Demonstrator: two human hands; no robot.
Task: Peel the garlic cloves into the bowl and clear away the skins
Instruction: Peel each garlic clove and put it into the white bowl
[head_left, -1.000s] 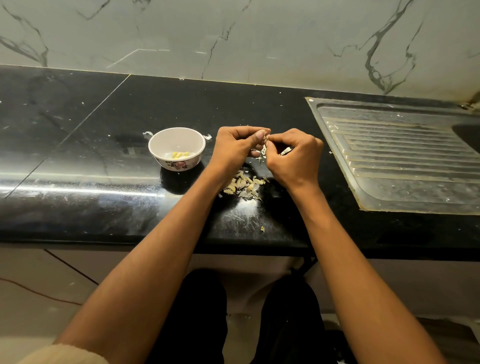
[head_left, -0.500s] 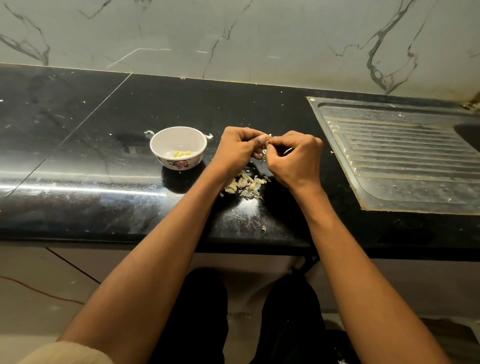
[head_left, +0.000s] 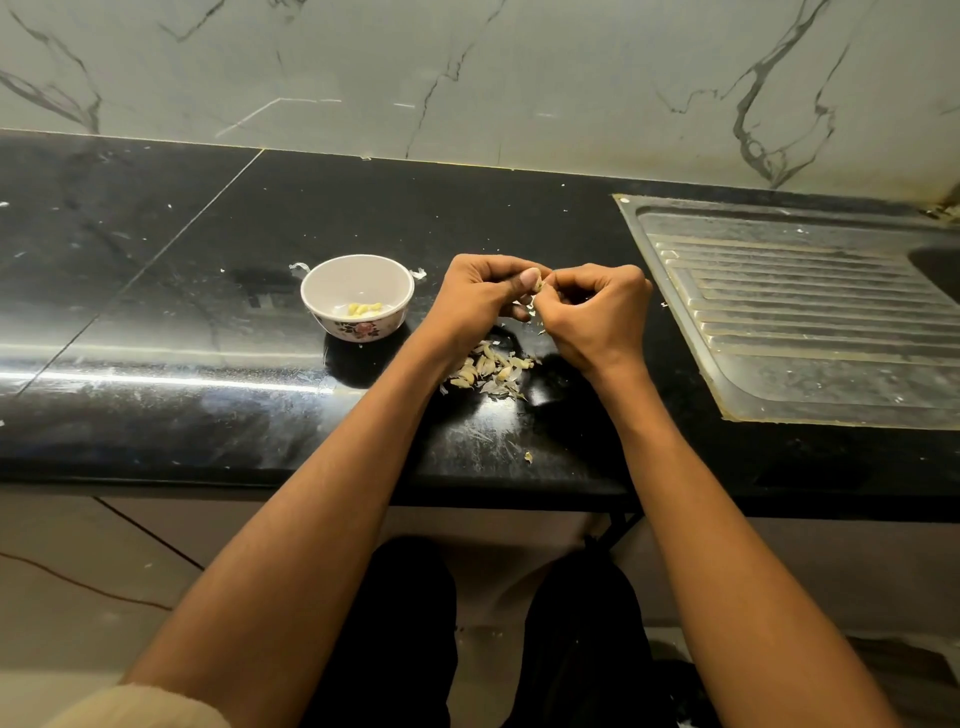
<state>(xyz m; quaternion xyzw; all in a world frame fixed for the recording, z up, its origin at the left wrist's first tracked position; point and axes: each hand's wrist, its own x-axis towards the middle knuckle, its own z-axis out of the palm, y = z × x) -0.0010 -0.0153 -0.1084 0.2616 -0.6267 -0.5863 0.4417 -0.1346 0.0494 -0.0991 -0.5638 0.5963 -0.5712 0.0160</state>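
Yellow peeled cloves (head_left: 364, 309) are sitting in the bowl (head_left: 357, 297) while I am watching the left hand (head_left: 480, 296) and right hand (head_left: 597, 312) pinching another garlic clove (head_left: 537, 285) mid-frame, skins (head_left: 491, 370) piling uncleared on the tabletop (head_left: 208, 322).

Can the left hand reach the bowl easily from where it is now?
Probably yes. The bowl stands just left of the left hand, with only bare countertop between them. But the hand is busy pinching a garlic clove together with the right hand.
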